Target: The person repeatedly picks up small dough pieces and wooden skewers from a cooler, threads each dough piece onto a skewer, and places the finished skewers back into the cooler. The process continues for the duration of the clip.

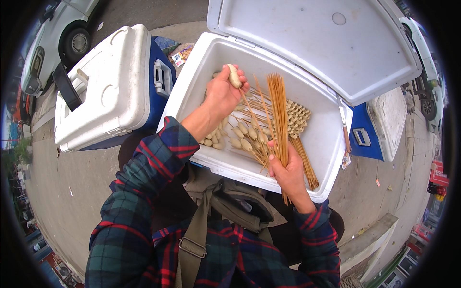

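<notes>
My left hand (222, 96) is closed around a pale, plump, banana-shaped piece of food (234, 77) above the left part of an open white-lined cooler (331, 158). A thin stick (248, 106) runs from beneath that hand toward the right one; whether it pierces the piece is hidden. My right hand (289, 174) grips an upright bundle of brown wooden skewers (277, 105) over the cooler's front. Inside lie similar pale pieces on sticks (247, 137), a neatly stacked pile of them (297, 117) at the right, and more pieces (216, 139) at the left, partly behind my forearm.
The cooler's raised lid (312, 38) leans back behind it. A wooden-handled knife (345, 137) hangs at its right rim. Blue-and-white coolers stand at left (103, 86) and right (377, 129). An olive shoulder bag (240, 204) rests at my lap. Parked vehicles are beyond.
</notes>
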The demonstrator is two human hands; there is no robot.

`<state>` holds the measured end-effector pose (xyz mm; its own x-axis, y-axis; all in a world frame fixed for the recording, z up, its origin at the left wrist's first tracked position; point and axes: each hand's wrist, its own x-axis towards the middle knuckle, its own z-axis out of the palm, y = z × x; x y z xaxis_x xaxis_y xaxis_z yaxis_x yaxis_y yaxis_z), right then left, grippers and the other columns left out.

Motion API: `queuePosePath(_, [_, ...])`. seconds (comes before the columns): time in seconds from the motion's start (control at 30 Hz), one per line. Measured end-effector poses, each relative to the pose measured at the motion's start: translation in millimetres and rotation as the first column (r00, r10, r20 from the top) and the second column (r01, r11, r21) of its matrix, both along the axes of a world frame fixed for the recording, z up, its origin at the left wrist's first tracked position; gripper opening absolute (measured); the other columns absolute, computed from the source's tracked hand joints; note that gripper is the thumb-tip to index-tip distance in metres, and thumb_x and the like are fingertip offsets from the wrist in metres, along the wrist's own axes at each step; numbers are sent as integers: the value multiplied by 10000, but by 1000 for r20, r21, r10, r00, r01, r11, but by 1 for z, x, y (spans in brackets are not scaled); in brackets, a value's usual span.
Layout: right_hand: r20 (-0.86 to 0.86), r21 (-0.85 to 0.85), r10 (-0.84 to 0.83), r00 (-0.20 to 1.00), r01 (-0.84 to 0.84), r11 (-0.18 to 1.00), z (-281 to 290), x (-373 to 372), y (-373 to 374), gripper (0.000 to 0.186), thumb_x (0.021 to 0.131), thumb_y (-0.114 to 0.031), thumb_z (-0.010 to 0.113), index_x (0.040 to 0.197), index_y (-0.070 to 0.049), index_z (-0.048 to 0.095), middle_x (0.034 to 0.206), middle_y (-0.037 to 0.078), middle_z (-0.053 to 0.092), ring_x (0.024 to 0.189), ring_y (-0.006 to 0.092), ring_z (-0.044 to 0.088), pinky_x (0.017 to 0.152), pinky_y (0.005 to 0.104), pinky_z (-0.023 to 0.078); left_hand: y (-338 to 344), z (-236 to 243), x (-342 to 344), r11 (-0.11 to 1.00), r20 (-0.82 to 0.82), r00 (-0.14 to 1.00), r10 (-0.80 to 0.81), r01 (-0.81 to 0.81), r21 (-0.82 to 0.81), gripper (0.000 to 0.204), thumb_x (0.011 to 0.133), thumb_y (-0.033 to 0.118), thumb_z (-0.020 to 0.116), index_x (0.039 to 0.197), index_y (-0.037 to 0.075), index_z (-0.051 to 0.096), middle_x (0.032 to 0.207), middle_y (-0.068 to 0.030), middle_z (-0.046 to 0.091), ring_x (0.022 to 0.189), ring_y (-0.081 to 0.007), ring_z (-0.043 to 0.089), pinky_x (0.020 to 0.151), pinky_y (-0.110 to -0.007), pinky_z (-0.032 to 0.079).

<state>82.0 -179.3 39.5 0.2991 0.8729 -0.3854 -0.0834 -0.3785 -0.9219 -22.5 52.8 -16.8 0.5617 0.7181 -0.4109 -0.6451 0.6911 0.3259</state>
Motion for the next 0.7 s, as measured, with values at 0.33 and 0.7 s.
queuePosePath(0.33, [38,45,-55,998,54,998,-8,-14,6,234,911,-29,533,1145,-28,540,684,-13,496,534,57,450,486,219,362,-29,10,9,990,-110,986,124,-114,86,217,1035,285,380,1057,85,463,876,-45,525,748,-150,519,720,-326,489])
queuePosePath(0.7, [14,62,-58,998,58,996,-7,-11,16,248,918,-40,530,1164,-18,518,657,-6,493,525,65,449,480,230,362,-51,18,11,990,-135,990,34,-15,140,220,1041,295,342,1036,113,467,871,-23,521,763,-134,497,769,-309,445])
